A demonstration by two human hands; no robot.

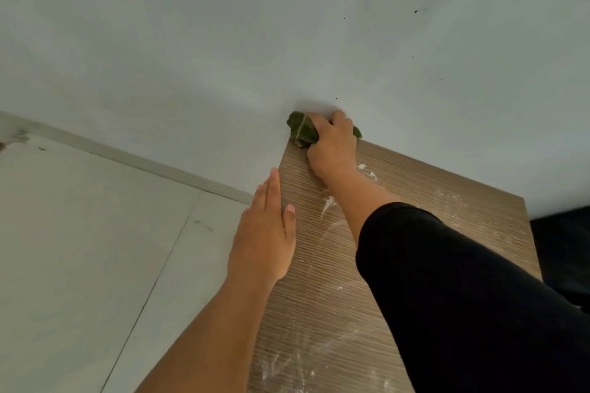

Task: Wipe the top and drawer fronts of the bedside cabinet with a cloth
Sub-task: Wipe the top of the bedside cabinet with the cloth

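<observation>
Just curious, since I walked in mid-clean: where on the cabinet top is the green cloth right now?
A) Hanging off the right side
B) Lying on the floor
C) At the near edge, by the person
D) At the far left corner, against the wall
D: the right hand grips the green cloth at the far left corner of the cabinet top, against the wall.

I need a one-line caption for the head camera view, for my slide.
Right hand presses green cloth at cabinet top's back corner; left hand lies flat along its edge.
</observation>
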